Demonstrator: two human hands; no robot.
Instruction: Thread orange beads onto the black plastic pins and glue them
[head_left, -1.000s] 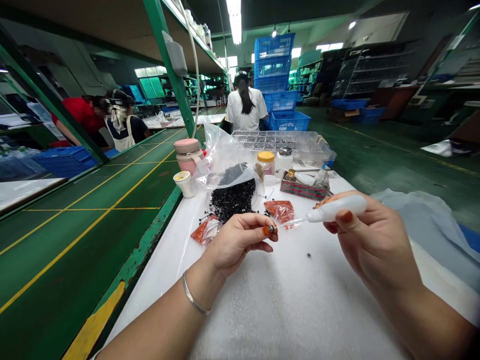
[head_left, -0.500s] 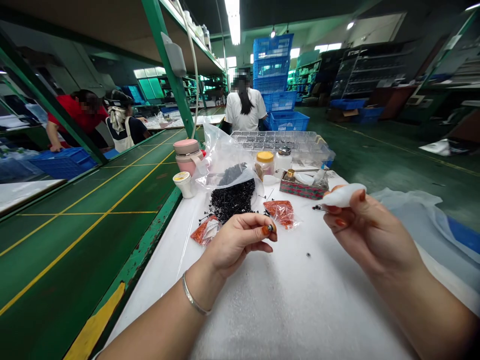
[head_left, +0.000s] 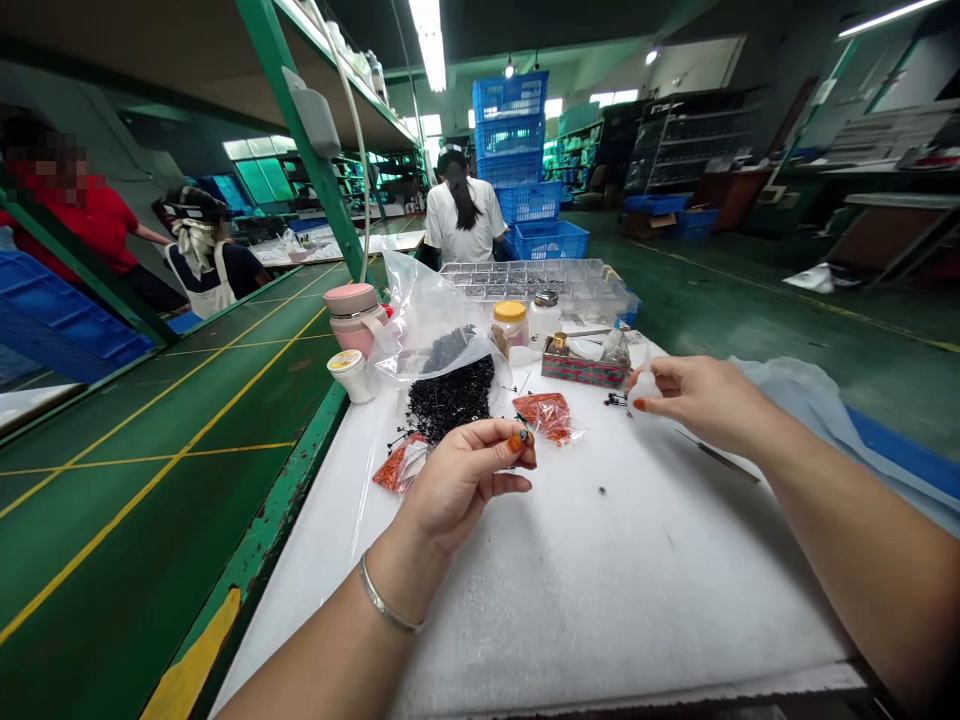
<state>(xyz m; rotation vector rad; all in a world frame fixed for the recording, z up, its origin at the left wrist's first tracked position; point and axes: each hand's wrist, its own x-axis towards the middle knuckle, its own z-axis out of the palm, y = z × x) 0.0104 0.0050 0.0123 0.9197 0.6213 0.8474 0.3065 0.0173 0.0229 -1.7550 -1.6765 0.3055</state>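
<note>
My left hand [head_left: 474, 470] pinches a small dark round part [head_left: 523, 437] between thumb and forefinger, above the white tabletop [head_left: 570, 580]. Fingers of my right hand [head_left: 686, 392] close around a small translucent white squeeze bottle [head_left: 643, 390]; its narrow nozzle points up at the table's right side. Several black thin-stemmed pieces [head_left: 615, 399] lie beside the bottle. Beyond my left hand, a big heap of similar black pieces [head_left: 450, 395] spills from a clear plastic bag [head_left: 416, 300]. Two bags of tiny orange pieces, one right [head_left: 545, 415] and one left [head_left: 394, 468], lie near it.
A small ring-like piece [head_left: 601, 491] and a thin metal tool [head_left: 718, 458] lie on the table. Behind are a pink flask [head_left: 352, 318], a yellow-lidded jar [head_left: 509, 328], a patterned box [head_left: 585, 369] and a clear compartment tray [head_left: 540, 280]. A green conveyor [head_left: 172, 470] runs left. Co-workers are beyond.
My right hand has lowered the squeeze bottle from a tilted hold to upright by the black pieces. My left hand keeps its pinch. The view has shifted, and a co-worker in red has straightened up.
</note>
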